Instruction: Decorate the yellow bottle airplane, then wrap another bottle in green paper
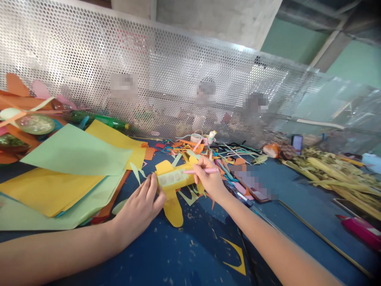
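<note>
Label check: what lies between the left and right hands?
In the head view: the yellow paper craft, its pale strip, and part of the pink pen.

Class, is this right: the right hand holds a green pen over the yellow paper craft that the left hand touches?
No: the head view shows the pen is pink, not green. The right hand holds it over the yellow paper craft that the left hand touches.

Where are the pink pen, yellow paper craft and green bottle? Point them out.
Pink pen [211,170], head view: rear end.
Yellow paper craft [173,211], head view: lower flap.
Green bottle [107,120], head view: side.
</note>
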Motion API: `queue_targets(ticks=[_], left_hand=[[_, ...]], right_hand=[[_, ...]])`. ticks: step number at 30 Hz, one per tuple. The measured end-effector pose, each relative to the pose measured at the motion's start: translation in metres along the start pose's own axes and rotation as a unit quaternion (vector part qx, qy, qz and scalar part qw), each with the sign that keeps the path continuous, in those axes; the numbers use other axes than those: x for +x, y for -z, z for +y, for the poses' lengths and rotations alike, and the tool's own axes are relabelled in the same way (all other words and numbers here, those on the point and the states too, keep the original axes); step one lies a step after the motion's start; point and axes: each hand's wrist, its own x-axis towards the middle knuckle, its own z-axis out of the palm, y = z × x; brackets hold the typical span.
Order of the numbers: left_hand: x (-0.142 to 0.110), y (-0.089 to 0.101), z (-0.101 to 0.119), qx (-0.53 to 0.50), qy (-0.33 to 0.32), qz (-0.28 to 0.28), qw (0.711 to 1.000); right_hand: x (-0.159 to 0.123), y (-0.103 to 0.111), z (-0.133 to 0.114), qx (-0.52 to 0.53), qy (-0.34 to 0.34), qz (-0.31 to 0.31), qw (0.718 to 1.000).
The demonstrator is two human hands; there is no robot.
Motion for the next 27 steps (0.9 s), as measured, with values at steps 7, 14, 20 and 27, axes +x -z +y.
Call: queue_targets(ticks=[7, 14, 20, 27], left_hand=[[0.0016, 0.0018, -0.0002, -0.012, 0.001, 0.01, 1.0], [0.0017, 0.0026, 0.0003, -0.006, 0.005, 0.006, 1.0], [0.0016, 0.0017, 0.0003, -0.01, 0.003, 0.002, 1.0], [0.0008, -0.0009, 0.0003, -0.02, 0.006, 0.009, 1.0]], right_hand=[[-0.0001, 0.001, -0.0028, 0.006, 0.0, 0.01, 1.0], [0.001, 0.0008, -0.0022, 0.01, -0.002, 0.003, 1.0], [0.0013, 0.0014, 0.0005, 0.003, 0.003, -0.003, 1.0], [0.0017, 0.0013, -0.0037, 0.017, -0.01, 0.001, 1.0]])
